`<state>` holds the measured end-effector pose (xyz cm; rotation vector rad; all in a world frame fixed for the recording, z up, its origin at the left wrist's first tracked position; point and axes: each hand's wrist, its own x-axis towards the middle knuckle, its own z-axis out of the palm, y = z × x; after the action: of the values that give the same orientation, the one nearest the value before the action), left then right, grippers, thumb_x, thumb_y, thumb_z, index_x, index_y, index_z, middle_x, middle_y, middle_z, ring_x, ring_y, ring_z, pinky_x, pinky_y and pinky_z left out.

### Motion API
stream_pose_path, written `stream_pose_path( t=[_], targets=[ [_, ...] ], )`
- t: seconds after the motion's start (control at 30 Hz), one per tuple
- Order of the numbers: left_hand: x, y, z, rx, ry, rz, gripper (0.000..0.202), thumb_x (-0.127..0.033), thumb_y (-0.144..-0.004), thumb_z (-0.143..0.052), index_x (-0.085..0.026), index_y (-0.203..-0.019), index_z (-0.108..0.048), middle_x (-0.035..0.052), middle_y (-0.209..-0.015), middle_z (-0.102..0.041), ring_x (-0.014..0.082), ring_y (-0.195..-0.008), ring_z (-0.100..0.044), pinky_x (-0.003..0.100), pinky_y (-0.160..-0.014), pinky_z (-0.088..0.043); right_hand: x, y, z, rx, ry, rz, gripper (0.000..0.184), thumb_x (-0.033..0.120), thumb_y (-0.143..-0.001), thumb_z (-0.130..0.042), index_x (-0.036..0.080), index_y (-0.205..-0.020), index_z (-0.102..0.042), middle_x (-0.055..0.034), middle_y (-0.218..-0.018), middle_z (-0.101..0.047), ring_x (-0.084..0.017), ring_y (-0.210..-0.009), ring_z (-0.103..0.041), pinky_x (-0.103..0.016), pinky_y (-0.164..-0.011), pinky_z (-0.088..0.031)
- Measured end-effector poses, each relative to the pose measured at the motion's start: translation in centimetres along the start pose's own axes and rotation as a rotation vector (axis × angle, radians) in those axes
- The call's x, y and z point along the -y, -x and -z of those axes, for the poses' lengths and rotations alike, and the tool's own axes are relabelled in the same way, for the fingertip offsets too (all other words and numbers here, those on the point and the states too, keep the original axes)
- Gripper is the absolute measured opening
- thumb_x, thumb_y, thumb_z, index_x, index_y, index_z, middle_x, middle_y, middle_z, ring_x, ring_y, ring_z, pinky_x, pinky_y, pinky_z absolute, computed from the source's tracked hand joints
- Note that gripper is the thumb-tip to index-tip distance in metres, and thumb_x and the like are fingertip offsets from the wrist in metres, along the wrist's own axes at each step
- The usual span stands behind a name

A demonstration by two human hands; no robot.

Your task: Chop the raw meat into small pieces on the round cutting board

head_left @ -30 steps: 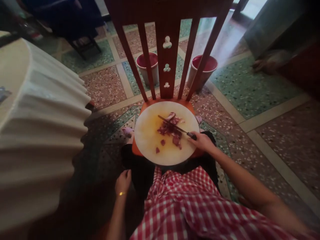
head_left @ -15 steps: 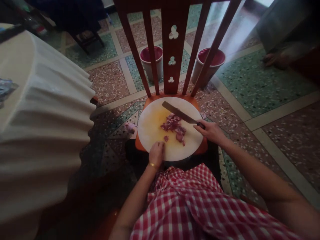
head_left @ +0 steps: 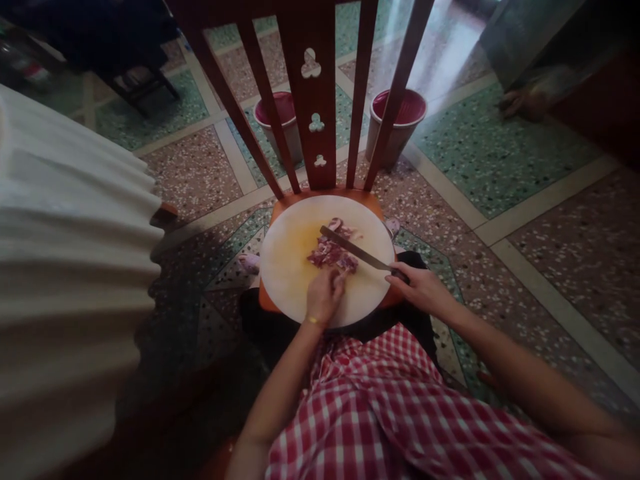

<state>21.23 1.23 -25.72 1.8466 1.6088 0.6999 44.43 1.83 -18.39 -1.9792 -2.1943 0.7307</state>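
My right hand (head_left: 424,288) grips the dark handle of a cleaver (head_left: 356,251). Its long blade slants to the upper left, above a pile of chopped raw red meat (head_left: 327,252). My left hand (head_left: 324,295) has its fingers curled in against the near edge of the pile; the fingertips are partly hidden, and they appear closed on some of the meat. Under both lies a round white chopping board (head_left: 280,283), stained yellow toward the left and middle. The board rests on the seat of a wooden chair (head_left: 323,93).
Behind the chair's slatted back stand two bins with red insides, a left bin (head_left: 286,137) and a right bin (head_left: 387,137). A table draped in pale cloth (head_left: 75,267) fills the left side. At the upper right a blurred hand of another person (head_left: 525,103) shows.
My left hand has moved from the board's near edge up to the meat, and the near pieces are now gathered against the pile. The cleaver stays over it, blade turned more edge-on. The view has shifted rightward.
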Motion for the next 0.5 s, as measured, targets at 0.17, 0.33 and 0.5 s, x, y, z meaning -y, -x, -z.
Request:
stream_pose_path(
  t=[0.17,0.33,0.5],
  targets=[
    [3.3,3.1,4.6,-0.127,0.514,0.364,0.027,-0.028,-0.079,-0.053,-0.018,-0.103,-0.046,0.0036,-0.084,-0.063,0.0136,-0.076,-0.061,0.025,-0.069,-0.047,1.1,0.8,-1.2,0.211,0.003,0.088,0.045,0.054,-0.084,-0.032,0.023,-0.107,-0.055,-0.0002,-0.088,-0.062,-0.004,-0.076,-0.056,-0.012,-0.063,-0.033],
    [5.3,4.5,5.3,-0.197,0.529,0.429,0.023,-0.028,-0.077,-0.054,-0.015,-0.097,-0.052,0.0066,-0.09,-0.064,0.0149,-0.082,-0.062,0.028,-0.077,-0.048,3.3,0.5,-2.9,0.309,0.015,0.117,0.042,0.051,-0.085,-0.031,0.023,-0.105,-0.055,-0.0003,-0.09,-0.061,-0.004,-0.079,-0.056,-0.012,-0.064,-0.031],
    [6.6,5.8,4.9,-0.268,0.477,0.424,0.022,-0.031,-0.081,-0.05,-0.015,-0.094,-0.055,0.0075,-0.094,-0.064,0.0153,-0.084,-0.06,0.029,-0.077,-0.048,4.8,0.5,-3.3,0.33,0.038,0.128,0.044,0.053,-0.085,-0.029,0.024,-0.107,-0.053,-0.0005,-0.091,-0.06,-0.005,-0.079,-0.056,-0.013,-0.063,-0.031]
  ],
)
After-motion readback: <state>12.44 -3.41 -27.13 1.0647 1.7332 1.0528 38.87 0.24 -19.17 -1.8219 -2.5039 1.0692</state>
